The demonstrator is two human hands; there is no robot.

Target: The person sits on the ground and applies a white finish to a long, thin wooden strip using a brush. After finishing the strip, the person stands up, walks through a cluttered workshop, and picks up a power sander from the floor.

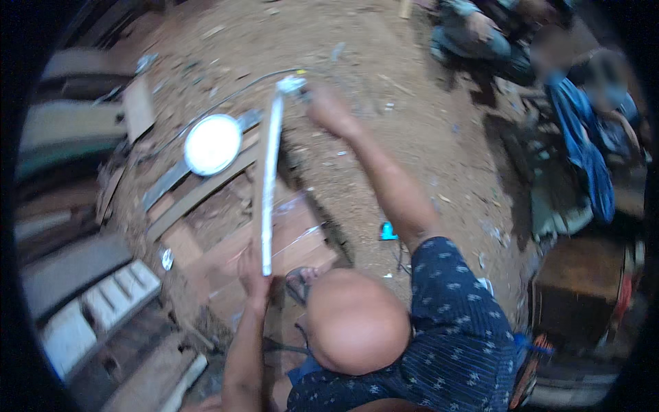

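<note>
Ground point(384, 137) of brown dirt spreads under everything, with a flat brown panel point(278, 237) lying near the person's feet. Above it runs a long board point(260, 185), pointing away from the body, and a bright white strip point(272, 185) lies along its right side. A round white disc point(213, 145) rests left of both. The left hand point(252, 275) has its grip closed around the board's near end; the right hand point(329, 112) is beside the strip's far end, its grip too blurred to tell. Aligning strip with board seems the step in hand; the next move likely calls for steadying both ends.
</note>
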